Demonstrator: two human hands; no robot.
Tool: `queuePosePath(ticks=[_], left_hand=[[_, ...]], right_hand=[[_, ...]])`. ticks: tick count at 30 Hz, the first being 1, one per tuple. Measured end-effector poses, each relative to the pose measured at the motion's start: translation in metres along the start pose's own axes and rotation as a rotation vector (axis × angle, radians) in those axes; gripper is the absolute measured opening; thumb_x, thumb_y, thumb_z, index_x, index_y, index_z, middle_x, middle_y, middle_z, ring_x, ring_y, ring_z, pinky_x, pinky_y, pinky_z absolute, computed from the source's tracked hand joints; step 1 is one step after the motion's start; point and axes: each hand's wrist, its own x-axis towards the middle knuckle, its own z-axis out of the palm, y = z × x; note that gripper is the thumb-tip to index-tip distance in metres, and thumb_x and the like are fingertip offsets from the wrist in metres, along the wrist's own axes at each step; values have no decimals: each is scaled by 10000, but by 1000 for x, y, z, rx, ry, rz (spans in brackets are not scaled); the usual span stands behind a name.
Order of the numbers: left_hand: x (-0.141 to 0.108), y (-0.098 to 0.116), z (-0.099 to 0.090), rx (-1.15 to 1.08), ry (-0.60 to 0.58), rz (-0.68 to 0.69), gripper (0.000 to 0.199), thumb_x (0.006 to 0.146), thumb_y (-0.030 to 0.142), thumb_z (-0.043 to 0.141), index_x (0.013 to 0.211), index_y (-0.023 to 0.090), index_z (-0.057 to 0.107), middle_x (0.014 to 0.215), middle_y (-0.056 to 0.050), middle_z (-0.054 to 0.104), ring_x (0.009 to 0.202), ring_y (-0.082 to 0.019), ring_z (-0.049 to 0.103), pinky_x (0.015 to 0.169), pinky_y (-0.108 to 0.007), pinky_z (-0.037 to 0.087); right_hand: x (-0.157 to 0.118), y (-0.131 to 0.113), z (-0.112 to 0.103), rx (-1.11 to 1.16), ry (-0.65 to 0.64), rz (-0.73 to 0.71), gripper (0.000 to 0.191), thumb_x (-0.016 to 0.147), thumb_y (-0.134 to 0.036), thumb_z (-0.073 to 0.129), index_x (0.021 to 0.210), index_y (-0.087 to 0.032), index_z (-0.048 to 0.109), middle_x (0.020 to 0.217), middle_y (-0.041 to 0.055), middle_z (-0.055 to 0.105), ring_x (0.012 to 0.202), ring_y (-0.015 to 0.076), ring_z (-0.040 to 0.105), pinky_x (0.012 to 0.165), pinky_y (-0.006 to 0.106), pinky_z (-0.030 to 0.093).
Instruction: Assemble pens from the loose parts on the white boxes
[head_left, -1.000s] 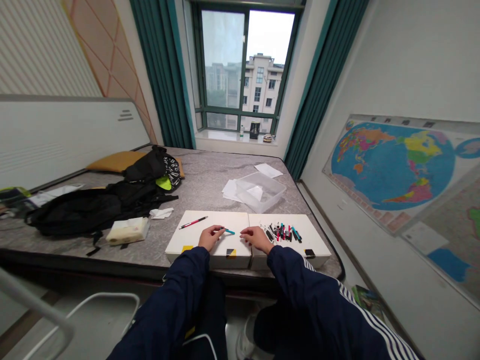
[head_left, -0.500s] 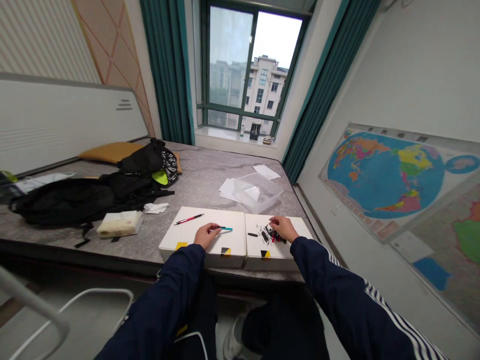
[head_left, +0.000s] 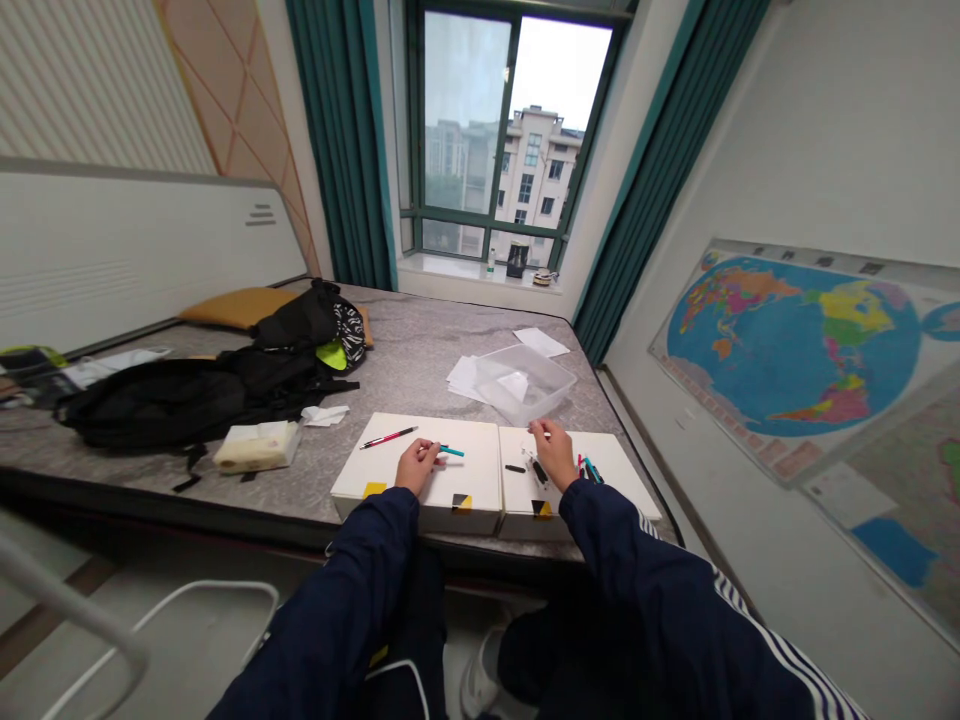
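My left hand (head_left: 418, 468) pinches a teal pen barrel (head_left: 452, 452), which points right above the left white box (head_left: 469, 480). Farther back on that box lies a red-and-black pen (head_left: 388, 437). Over the right white box (head_left: 626, 470), my right hand (head_left: 553, 455) is closed, fingertips together; a tiny pale piece may be between them, too small to name. Small black pen parts (head_left: 538, 472) lie beneath it, partly covered by the hand. Red, teal and black parts (head_left: 590, 470) show on its right side. One black piece (head_left: 515, 468) lies apart, nearer the boxes' seam.
Behind the boxes stands a clear plastic bin (head_left: 525, 385) beside white papers (head_left: 465, 377). To the left are a tissue pack (head_left: 257, 446), a crumpled tissue (head_left: 325, 415) and a black backpack (head_left: 157, 400). A wall with a world map (head_left: 795, 340) rises on the right.
My right hand has moved left and slightly back from the heap of parts, uncovering pieces on its right. My left hand still holds the teal barrel, now tilted a little. The view has shifted slightly.
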Motion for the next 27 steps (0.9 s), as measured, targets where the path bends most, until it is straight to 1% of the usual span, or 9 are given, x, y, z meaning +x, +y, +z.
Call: queuePosePath(ticks=[3,5,8,11,13,15,20,23,27], left_hand=[[1,-2,0,-69,24,-27,439,730,578,646,833,186,477,862,-102,737,732,-236,724,500,-237,471],[1,-3,-1,-97,29,-25,440,735,575,646,842,191,458,870,-102,738,747,-238,725,528,-248,487],[2,-3,-2,-85,21,-2,438,730,562,659,845,197,446,813,-87,742,738,-233,725,563,-256,498],[2,-3,-3,-62,1,1,439,735,569,650,853,201,441,791,-89,745,710,-226,722,564,-257,495],[2,-3,-3,-61,4,-5,434,755,575,625,868,201,438,831,-106,748,693,-215,718,555,-254,491],[2,-3,-2,-61,21,-7,428,766,574,611,881,200,437,872,-120,747,699,-212,718,545,-246,488],[3,-3,-1,-65,71,-3,424,738,550,648,857,203,436,954,-131,738,761,-228,726,553,-248,510],[3,-3,-3,-65,101,5,415,733,546,654,795,203,429,872,-109,745,739,-227,726,549,-249,513],[3,-4,-6,-49,113,38,403,750,547,635,748,205,422,778,-84,736,741,-215,721,586,-272,533]], right_hand=[[-11,-25,41,155,-174,41,328,886,-397,458,878,-165,690,866,73,714,839,206,624,804,317,478],[-25,-36,71,208,-242,68,255,852,-348,518,897,-166,691,894,71,710,819,203,623,803,331,491],[-47,-45,110,230,-242,58,227,810,-281,588,979,-165,686,1025,96,692,847,201,624,834,333,493],[-64,-46,134,246,-183,118,252,846,-304,562,1030,-179,678,1061,96,688,902,208,623,872,338,487],[-70,-44,142,246,-162,159,253,856,-335,546,997,-181,689,1020,90,703,908,212,627,874,337,486],[-73,-40,145,249,-171,160,256,844,-366,555,943,-180,700,960,82,716,877,210,635,850,327,490],[-72,-32,144,298,-200,211,347,847,-465,508,772,-171,679,727,64,704,701,194,634,685,292,499],[-70,-30,141,361,-182,244,374,827,-499,517,698,-174,649,648,56,677,622,181,622,585,260,474],[-70,-31,139,366,-201,263,364,813,-501,531,681,-178,637,638,57,673,595,172,613,529,240,453]])
